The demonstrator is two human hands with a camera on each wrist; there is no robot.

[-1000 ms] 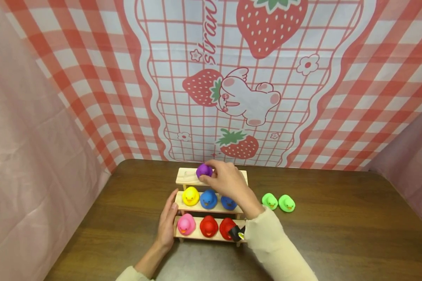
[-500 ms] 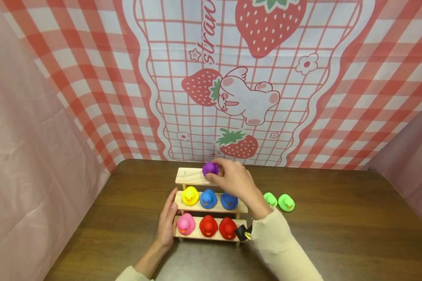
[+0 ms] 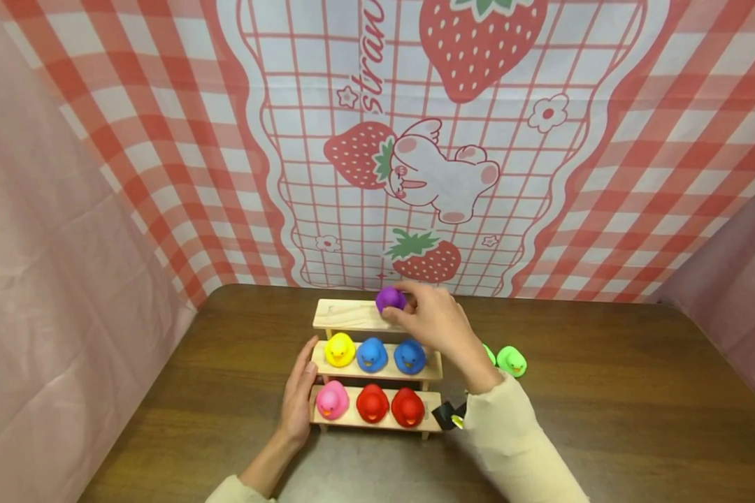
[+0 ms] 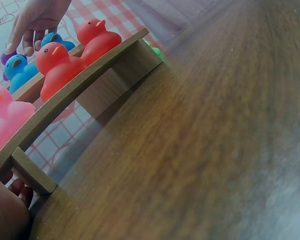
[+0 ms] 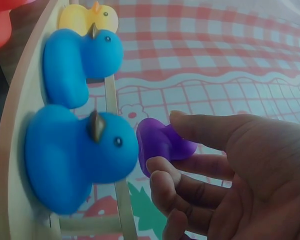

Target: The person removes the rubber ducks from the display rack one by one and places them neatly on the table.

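Thumb and fingers of my right hand (image 3: pixel 437 318) pinch a purple rubber duck (image 3: pixel 390 299) over the right half of the top shelf of a three-tier wooden rack (image 3: pixel 349 316). In the right wrist view the purple duck (image 5: pixel 157 142) sits between thumb and fingertips, beyond the blue ducks. My left hand (image 3: pixel 297 402) rests against the rack's left end, fingers extended along it. A yellow duck (image 3: pixel 340 349) and two blue ducks (image 3: pixel 372 355) stand on the middle shelf. The bottom shelf bears a pink duck (image 3: pixel 332 400) and two red ducks (image 3: pixel 372 403).
Right of the rack, a green duck (image 3: pixel 512 361) stands on the brown wooden table (image 3: pixel 604 405), with another mostly hidden by my right wrist. A small black item (image 3: pixel 444 416) shows at my right sleeve. A strawberry-print checked cloth (image 3: pixel 415 140) hangs behind the table.
My right hand has moved to the right along the top shelf with the purple duck. Its wrist now covers most of one green duck. The left hand stays in place.
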